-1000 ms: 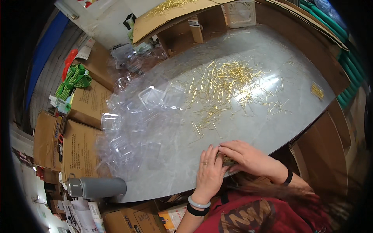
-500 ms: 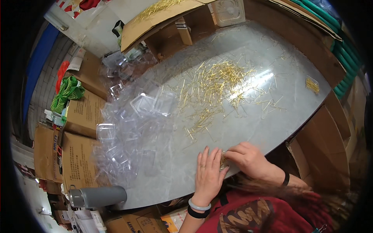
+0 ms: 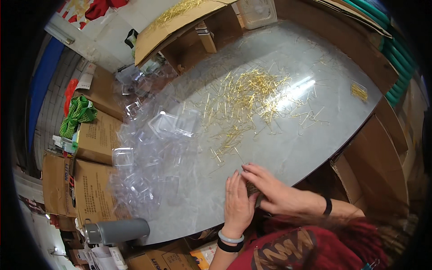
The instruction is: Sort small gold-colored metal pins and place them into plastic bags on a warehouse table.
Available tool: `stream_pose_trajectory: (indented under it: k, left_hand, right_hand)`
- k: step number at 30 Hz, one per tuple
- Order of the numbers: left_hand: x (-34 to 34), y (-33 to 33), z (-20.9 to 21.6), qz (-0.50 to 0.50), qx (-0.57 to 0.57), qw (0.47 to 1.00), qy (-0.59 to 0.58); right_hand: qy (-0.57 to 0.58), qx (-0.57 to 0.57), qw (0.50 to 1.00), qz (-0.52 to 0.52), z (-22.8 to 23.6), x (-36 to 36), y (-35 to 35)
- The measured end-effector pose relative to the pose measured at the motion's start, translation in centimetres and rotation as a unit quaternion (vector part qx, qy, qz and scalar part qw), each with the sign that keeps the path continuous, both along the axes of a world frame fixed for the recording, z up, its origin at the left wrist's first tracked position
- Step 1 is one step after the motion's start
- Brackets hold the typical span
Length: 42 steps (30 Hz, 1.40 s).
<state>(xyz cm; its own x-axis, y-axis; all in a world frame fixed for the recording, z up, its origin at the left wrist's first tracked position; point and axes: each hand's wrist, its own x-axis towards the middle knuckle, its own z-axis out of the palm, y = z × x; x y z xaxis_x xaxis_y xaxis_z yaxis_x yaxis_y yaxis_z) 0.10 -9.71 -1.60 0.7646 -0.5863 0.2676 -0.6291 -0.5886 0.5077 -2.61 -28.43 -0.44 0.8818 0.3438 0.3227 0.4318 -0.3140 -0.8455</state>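
Observation:
My left hand [image 3: 237, 204] is at the near edge of the grey table, fingers straight and together, its thumb against a small box of gold wire hooks [image 3: 252, 189]. The box is mostly hidden between my hands; a little gold shows. My right hand [image 3: 276, 192] reaches over its other side, fingers bent across the top and close to the left fingertips. Beyond my hands lies a loose heap of gold wire hooks [image 3: 258, 87], with strays spreading toward me. A filled clear box of gold hooks [image 3: 359, 92] sits at the table's right edge.
Clear plastic boxes [image 3: 164, 123] pile up along the left side of the table [image 3: 279, 150]. A grey bottle [image 3: 119, 231] lies at the near left edge. Cardboard boxes [image 3: 96, 135] stand left; a cardboard shelf [image 3: 184, 33] and white basket [image 3: 257, 13] stand behind.
My right hand has shifted left and flattened over the small box, its fingers now beside the left fingertips. The left hand stays nearly in place. The view has tilted slightly.

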Motion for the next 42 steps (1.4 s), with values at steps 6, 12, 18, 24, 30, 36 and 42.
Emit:
stream_pose_trajectory:
  k: [6, 12, 18, 24, 30, 36, 42]
  left_hand:
    - [-0.1, 1.0, 0.3, 0.018, -0.184, 0.974, 0.128]
    - [-0.3, 4.7, 2.0, 0.037, -0.157, 0.973, 0.163]
    - [-1.4, 5.2, 3.5, 0.048, 0.067, 0.995, 0.056]
    - [-0.8, 2.0, 1.9, 0.083, 0.07, 0.994, -0.031]
    - [-0.9, 0.8, 2.0, 0.129, 0.074, 0.988, -0.039]
    - [-1.2, 2.1, 2.4, 0.109, 0.047, 0.993, 0.015]
    - [-0.9, 3.0, 2.2, 0.027, 0.054, 0.998, -0.005]
  right_hand:
    - [-0.118, -0.215, 0.969, 0.041, 1.0, 2.6, -2.9]
    - [-0.154, -0.229, 0.961, -0.005, -0.1, 2.5, -2.1]
    - [-0.164, -0.247, 0.955, -0.022, 0.0, 2.2, -1.7]
    - [-0.155, -0.251, 0.955, -0.036, -0.2, 1.1, -0.9]
    - [-0.117, -0.243, 0.96, -0.08, 1.1, 0.3, -0.4]
    - [-0.113, -0.203, 0.97, -0.07, 1.0, -0.3, -1.0]
    - [-0.133, -0.199, 0.968, -0.072, 1.0, 0.1, -1.3]
